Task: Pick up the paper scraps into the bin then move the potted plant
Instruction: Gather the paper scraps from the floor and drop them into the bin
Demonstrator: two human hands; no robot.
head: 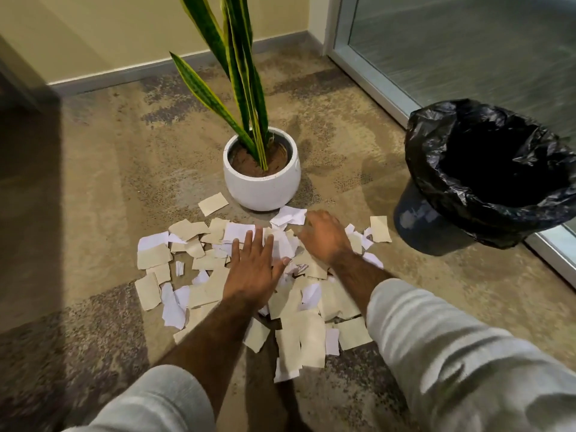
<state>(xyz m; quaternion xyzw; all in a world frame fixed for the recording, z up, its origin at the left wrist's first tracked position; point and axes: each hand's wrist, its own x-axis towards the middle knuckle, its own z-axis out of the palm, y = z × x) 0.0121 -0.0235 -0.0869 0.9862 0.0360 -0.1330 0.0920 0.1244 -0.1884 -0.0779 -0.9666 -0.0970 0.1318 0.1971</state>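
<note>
Several white and beige paper scraps (156, 255) lie spread over the carpet just in front of a potted plant (261, 179), a snake plant in a round white pot. My left hand (254, 269) lies flat on the scraps with its fingers straight. My right hand (325, 236) is over the scraps just right of it, blurred, with its fingers bent down onto the paper; I cannot tell if it holds any. The bin (436, 227), dark and lined with a black bag, stands to the right.
A glass door with a metal frame (371, 70) runs along the right behind the bin. A wall with a grey skirting board (124, 73) lies behind the plant. Bare carpet (93, 188) stretches to the left.
</note>
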